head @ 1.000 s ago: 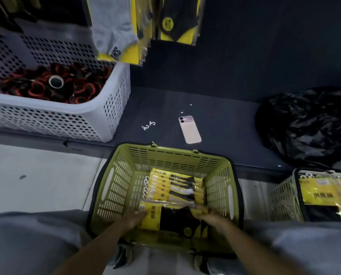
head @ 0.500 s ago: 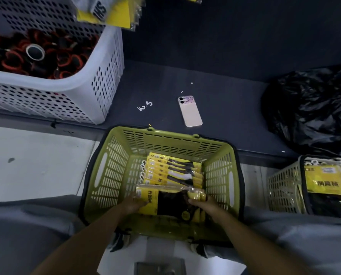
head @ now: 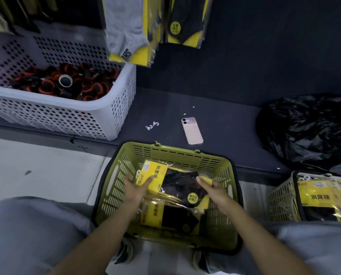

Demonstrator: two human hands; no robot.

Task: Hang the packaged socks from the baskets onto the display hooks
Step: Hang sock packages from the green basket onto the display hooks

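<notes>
Sock pack (head: 175, 185) held between both hands, left (head: 134, 187) and right (head: 212, 188), above green basket (head: 221, 167).

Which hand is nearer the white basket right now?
Left. The left hand grips the sock pack below-right of the white basket; the right hand holds its farther end.

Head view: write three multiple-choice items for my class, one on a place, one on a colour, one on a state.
1. Where does the phone lie? A on the dark ledge; B in a basket; C in a hand.
2. What colour is the basket under the left hand and right hand? A red; B white; C green.
3. The top sock pack is: A on a hook; B held in both hands; C on the floor.
Answers: A, it lies flat on the ledge; C, its mesh walls are green; B, both hands grip its ends.
</notes>
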